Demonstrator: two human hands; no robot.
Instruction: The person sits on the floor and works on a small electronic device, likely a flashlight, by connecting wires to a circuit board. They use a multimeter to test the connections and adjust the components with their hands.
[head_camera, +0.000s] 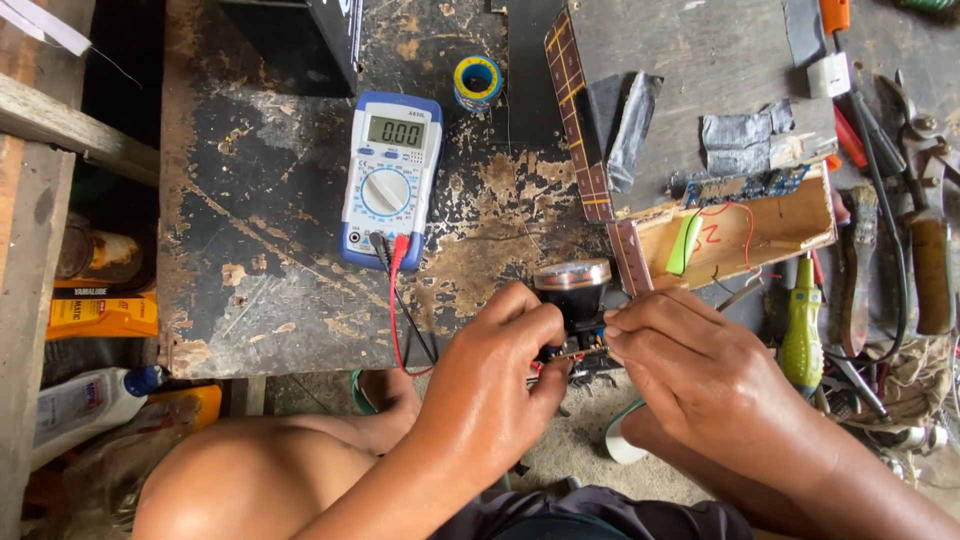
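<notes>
A small black lamp head (573, 285) with a silver rim and clear lens is held just off the near edge of a worn black worktable (270, 230). My left hand (495, 375) grips its lower body from the left, beside a red probe tip. My right hand (695, 375) pinches something small at the lamp's exposed circuit board on the right; what it pinches is hidden. A white and blue multimeter (391, 180) lies on the table behind, with red and black leads (397, 300) running down toward my hands.
A yellow and blue tape roll (477, 80) sits behind the meter. An open wooden box (740, 235) with a circuit board and wires stands at right. Screwdrivers, pliers and a brush (865, 250) crowd the right edge. Bottles and a yellow box (100, 315) sit at left.
</notes>
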